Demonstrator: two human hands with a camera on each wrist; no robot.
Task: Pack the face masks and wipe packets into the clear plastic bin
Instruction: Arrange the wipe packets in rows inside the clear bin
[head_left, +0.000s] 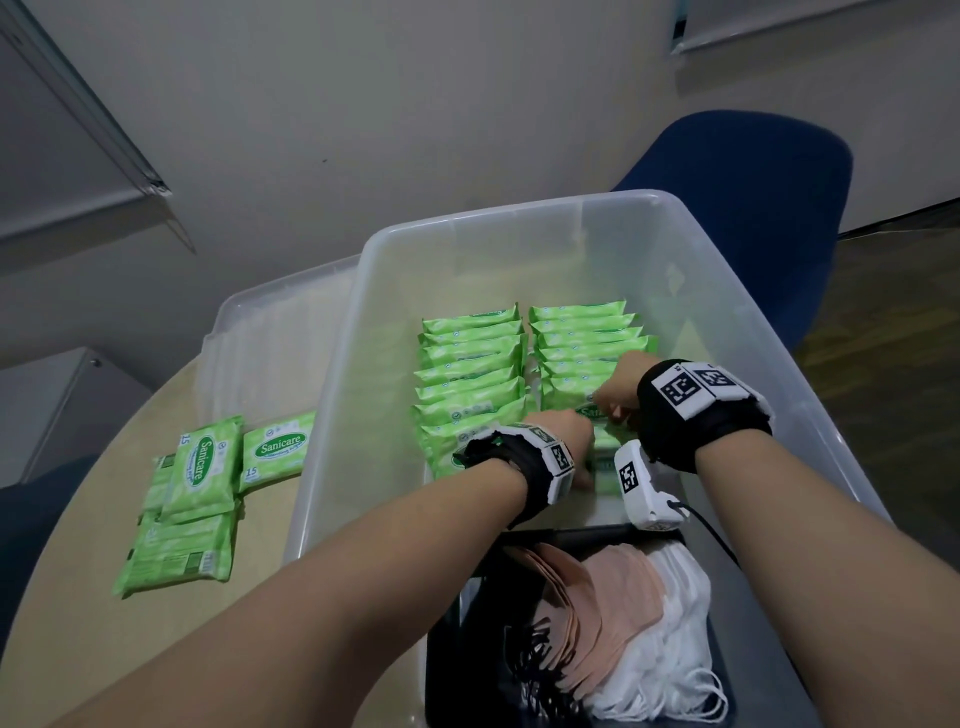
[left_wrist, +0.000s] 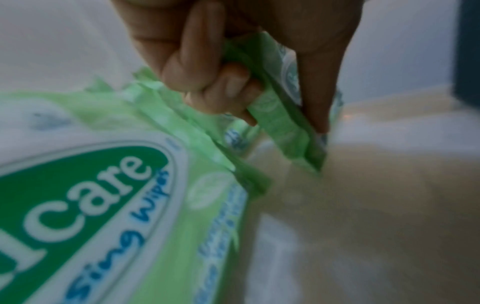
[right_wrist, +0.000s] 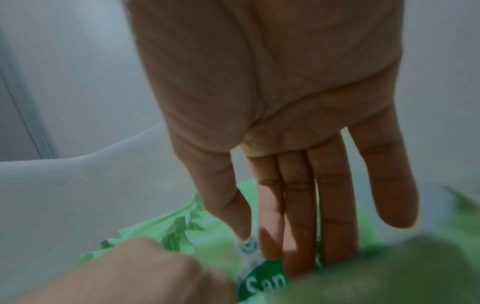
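Note:
Two rows of green Sanicare wipe packets stand on edge inside the clear plastic bin. My left hand is at the near end of the right row. In the left wrist view its curled fingers and thumb pinch the edge of one wipe packet. My right hand is just behind it, with straight fingers pressed down against the packets of that row. Pink, white and black face masks lie in a black tray in front of the bin.
Several loose wipe packets lie on the wooden table left of the bin. The bin's clear lid lies behind them. A blue chair stands beyond the bin. The bin's far part holds nothing.

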